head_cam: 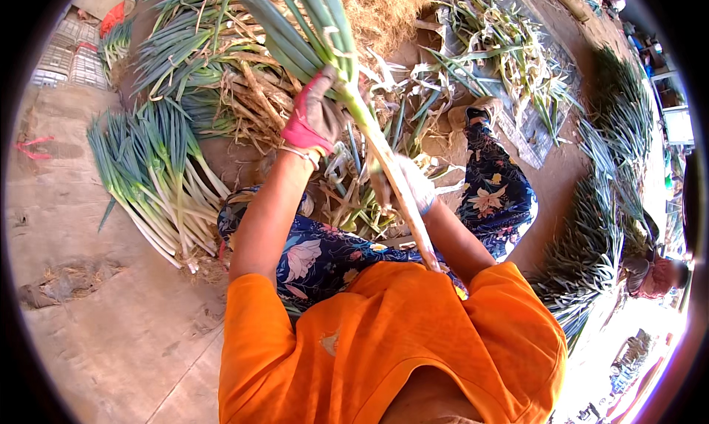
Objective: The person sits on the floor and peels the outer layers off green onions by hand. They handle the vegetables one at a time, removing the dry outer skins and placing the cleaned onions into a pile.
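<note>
My left hand (318, 114), in a pink and brown work glove, is closed around a large Welsh onion (382, 139) where its green leaves fan out. The stalk slants down across my lap, its lower end close to my orange shirt. Beside the middle of the stalk is my right hand (409, 181) in a pale glove. Motion blur and the stalk hide its fingers, so whether it grips anything is unclear. Peeled leaf scraps (360, 208) lie on the ground between my legs.
On the left lies a bundle of clean, white-stemmed onions (160, 175). Unpeeled onions with dry brown skins (255, 92) are heaped ahead. More trimmings (515, 53) cover a plastic sheet at the upper right. A long row of onions (592, 219) stands at right, near another person (653, 277).
</note>
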`<state>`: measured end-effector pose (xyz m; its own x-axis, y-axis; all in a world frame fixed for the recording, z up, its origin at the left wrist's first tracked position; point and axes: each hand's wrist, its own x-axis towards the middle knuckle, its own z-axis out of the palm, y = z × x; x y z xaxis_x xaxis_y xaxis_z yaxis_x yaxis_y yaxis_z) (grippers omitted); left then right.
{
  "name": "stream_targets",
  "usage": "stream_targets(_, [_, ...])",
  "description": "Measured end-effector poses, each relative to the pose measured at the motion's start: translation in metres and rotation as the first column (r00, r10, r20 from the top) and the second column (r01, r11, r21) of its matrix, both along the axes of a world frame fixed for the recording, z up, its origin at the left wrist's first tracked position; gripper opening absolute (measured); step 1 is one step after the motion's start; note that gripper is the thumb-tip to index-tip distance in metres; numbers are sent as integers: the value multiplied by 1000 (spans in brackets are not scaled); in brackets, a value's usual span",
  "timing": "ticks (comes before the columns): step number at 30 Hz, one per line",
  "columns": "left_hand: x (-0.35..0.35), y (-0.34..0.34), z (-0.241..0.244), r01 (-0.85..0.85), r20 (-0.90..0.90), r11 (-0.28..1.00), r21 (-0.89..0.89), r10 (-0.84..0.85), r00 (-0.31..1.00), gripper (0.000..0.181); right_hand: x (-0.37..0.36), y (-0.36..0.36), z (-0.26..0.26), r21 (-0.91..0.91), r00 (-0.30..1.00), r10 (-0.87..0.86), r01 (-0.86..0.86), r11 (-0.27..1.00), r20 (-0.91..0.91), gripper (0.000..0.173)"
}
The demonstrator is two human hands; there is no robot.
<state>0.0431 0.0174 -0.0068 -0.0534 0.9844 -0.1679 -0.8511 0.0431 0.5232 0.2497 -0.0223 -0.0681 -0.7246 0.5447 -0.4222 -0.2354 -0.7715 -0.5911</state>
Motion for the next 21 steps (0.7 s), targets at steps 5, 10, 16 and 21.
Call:
stream_targets(5, [-26,10,-3,80,96,988,131,-93,991,43,70,-44,-47,504,552,15,-772,387,834,34])
stream_targets(10, [-19,10,7,157,246,910,384,-265,932,39,71,-16,-9,217,145,-203,-893,394,968,43])
stream_targets(16, [-13,19,6,219,476,924,315,-353,805,42,-8,35,53,507,982,60,-143,850,176,39])
stream_targets(21, [-18,12,21,200,132,975,98,-211,968,41,-49,43,84,254,992,81,-103,962,96,39])
